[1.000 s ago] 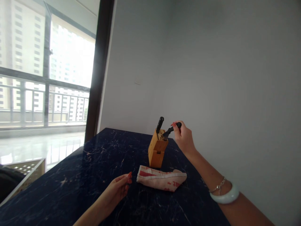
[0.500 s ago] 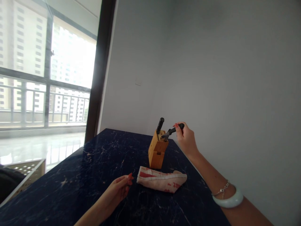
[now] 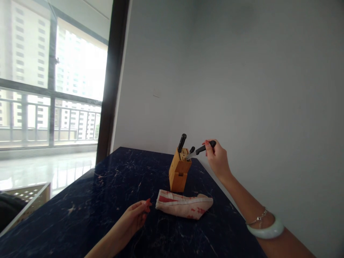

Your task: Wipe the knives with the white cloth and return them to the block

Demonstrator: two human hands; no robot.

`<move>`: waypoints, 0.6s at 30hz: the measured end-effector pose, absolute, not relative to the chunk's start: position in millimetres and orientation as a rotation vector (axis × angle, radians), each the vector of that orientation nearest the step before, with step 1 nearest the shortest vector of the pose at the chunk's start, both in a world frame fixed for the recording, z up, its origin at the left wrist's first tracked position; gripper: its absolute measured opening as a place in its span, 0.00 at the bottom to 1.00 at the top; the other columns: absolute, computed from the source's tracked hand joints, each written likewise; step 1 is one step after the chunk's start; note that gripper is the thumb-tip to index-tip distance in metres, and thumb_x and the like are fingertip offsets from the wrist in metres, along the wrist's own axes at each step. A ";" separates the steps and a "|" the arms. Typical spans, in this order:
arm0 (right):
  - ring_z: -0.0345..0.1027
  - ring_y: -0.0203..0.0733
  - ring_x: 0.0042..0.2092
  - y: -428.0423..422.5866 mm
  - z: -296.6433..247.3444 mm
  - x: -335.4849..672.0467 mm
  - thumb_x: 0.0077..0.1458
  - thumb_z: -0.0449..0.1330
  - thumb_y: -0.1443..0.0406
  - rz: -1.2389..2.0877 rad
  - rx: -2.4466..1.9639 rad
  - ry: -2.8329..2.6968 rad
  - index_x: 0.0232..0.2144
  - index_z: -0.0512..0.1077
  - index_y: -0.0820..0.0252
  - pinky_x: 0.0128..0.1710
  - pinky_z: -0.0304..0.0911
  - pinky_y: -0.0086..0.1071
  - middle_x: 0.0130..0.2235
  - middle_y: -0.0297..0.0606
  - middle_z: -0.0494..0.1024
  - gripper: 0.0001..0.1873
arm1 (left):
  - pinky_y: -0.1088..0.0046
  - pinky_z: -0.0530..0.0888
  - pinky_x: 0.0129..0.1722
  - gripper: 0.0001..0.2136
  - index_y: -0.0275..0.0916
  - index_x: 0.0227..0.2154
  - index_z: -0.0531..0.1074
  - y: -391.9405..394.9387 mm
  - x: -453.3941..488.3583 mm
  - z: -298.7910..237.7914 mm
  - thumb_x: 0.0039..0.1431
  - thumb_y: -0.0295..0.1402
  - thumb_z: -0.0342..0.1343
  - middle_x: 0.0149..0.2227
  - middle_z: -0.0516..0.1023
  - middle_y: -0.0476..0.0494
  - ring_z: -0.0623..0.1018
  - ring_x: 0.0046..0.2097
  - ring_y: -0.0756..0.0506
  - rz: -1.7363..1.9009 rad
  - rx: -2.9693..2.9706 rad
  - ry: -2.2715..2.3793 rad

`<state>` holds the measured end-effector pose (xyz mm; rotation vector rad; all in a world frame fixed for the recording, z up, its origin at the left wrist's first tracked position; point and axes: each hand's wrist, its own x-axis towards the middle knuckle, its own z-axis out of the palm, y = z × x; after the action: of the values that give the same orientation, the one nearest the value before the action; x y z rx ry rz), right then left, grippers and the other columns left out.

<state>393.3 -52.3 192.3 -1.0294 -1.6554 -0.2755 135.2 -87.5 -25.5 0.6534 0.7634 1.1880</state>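
A wooden knife block (image 3: pixel 178 172) stands near the far right side of a dark marble table (image 3: pixel 88 200). A black-handled knife (image 3: pixel 182 142) sticks up from it, and a smaller black handle (image 3: pixel 191 149) shows beside it. My right hand (image 3: pixel 218 159) pinches the black handle of a small knife (image 3: pixel 200 149), whose blade is partly out of the block and points down-left into it. My left hand (image 3: pixel 135 216) rests on the table with fingers loosely curled, holding nothing, just left of a folded red-and-white cloth (image 3: pixel 184 204).
A grey wall runs close along the table's right edge. A large window with a railing fills the left. A pale slatted crate (image 3: pixel 29 197) sits low at the left, beyond the table edge.
My right hand has drawn the small knife up and to the right, exposing part of its blade and another handle in the block. My left hand has stayed in place.
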 end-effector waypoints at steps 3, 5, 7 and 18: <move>0.58 0.34 0.22 -52.7 195.4 400.3 0.57 0.46 0.55 -0.334 -1.047 -1.647 0.30 0.66 0.59 0.24 0.52 0.26 0.20 0.30 0.65 0.15 | 0.85 0.67 0.24 0.12 0.36 0.34 0.73 -87.4 135.3 -25.7 0.46 0.35 0.62 0.27 0.71 0.51 0.70 0.24 0.57 1.185 0.650 0.767; 0.58 0.34 0.21 -51.6 197.6 404.1 0.57 0.46 0.56 -0.379 -1.056 -1.647 0.29 0.66 0.58 0.24 0.52 0.27 0.20 0.29 0.65 0.15 | 0.85 0.68 0.24 0.12 0.36 0.34 0.73 -87.8 135.6 -25.7 0.46 0.35 0.62 0.27 0.72 0.51 0.71 0.25 0.57 1.183 0.647 0.768; 0.58 0.34 0.21 -49.4 199.0 406.3 0.57 0.46 0.56 -0.410 -1.056 -1.640 0.30 0.66 0.59 0.24 0.51 0.27 0.20 0.29 0.65 0.15 | 0.85 0.68 0.25 0.12 0.36 0.34 0.73 -88.2 135.7 -25.8 0.45 0.35 0.62 0.27 0.71 0.51 0.71 0.25 0.57 1.183 0.647 0.764; 0.59 0.35 0.22 -30.6 192.5 404.1 0.57 0.45 0.55 -0.352 -1.098 -1.688 0.31 0.66 0.59 0.24 0.51 0.27 0.19 0.30 0.65 0.16 | 0.85 0.67 0.24 0.12 0.36 0.32 0.73 -91.8 136.8 -18.0 0.44 0.36 0.63 0.26 0.70 0.52 0.69 0.24 0.58 1.184 0.660 0.781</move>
<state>404.1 -30.6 192.5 -1.0983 -1.6877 -0.3524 136.8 -91.8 -18.0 0.6595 0.7807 1.1838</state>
